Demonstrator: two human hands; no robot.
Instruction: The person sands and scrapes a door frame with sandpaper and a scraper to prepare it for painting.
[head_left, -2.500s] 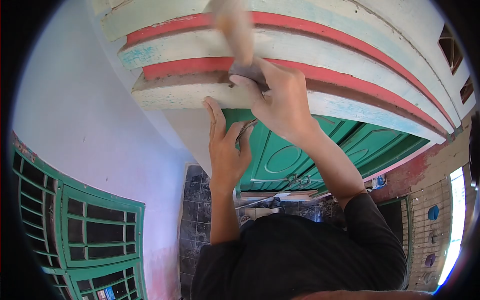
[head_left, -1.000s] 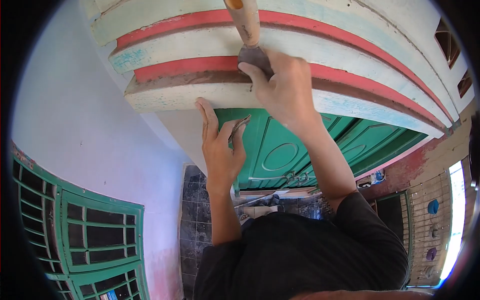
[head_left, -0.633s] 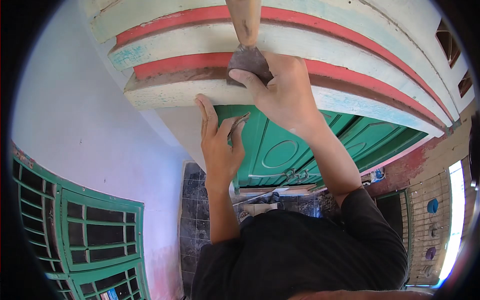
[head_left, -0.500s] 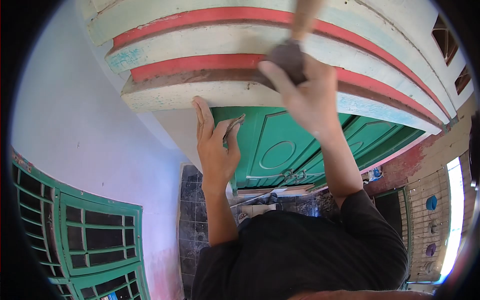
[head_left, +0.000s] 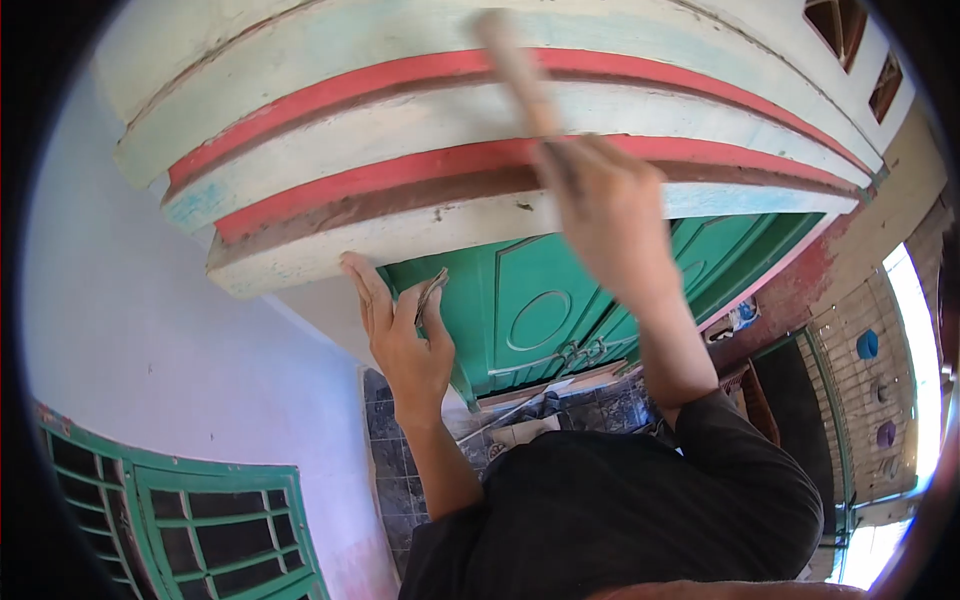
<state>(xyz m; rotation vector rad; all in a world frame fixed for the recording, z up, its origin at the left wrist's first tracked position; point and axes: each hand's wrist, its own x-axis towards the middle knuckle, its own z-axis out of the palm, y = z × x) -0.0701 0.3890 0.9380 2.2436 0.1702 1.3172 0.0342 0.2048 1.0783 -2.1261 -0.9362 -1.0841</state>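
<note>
My right hand [head_left: 615, 215] is closed round a brush-like tool with a wooden handle [head_left: 520, 85], blurred by motion. The tool's dark head is mostly hidden by the hand, which is over the lower red stripe and white edge of a stepped ledge [head_left: 400, 115]. My left hand [head_left: 408, 345] pinches a small folded, greyish piece [head_left: 432, 292] between thumb and forefinger. Its other fingertips touch the underside of the ledge's lowest white edge, near the left end.
Below the ledge is a green double door [head_left: 545, 300] with metal handles. A green barred window [head_left: 220, 515] is at the lower left beside a pale wall [head_left: 200, 350]. Dark floor tiles [head_left: 395, 490] show below. At right, pots hang on a wire grid [head_left: 865, 400].
The view has shifted, with the ledge's left end now lower and further left. My right hand has turned, and the handle now tilts to the upper left. My left hand keeps its pinch.
</note>
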